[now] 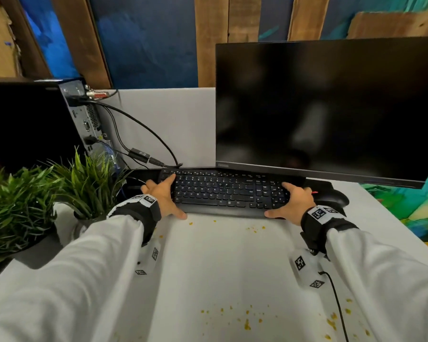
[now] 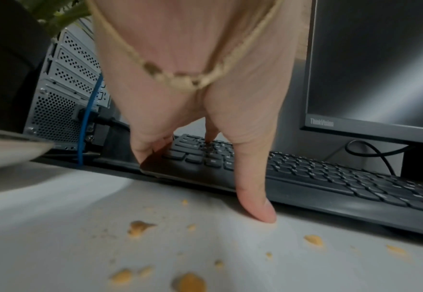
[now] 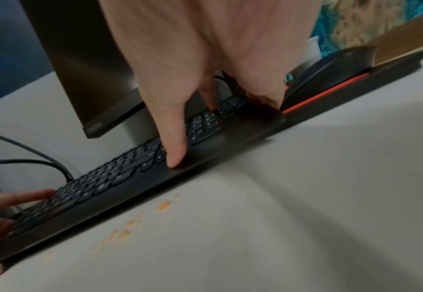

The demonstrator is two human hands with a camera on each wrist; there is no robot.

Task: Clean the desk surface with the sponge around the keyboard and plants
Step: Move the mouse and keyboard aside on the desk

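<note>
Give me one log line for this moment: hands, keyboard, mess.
left hand: grips black keyboard left end | right hand: grips right end | orange crumbs: on white desk | sponge: not in view

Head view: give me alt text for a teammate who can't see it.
Both hands grip the ends of a black keyboard on a grey desk, left hand at its left end, right hand at its right. Orange crumbs dot the desk in front; a dark monitor stands behind, two potted plants at left.
</note>
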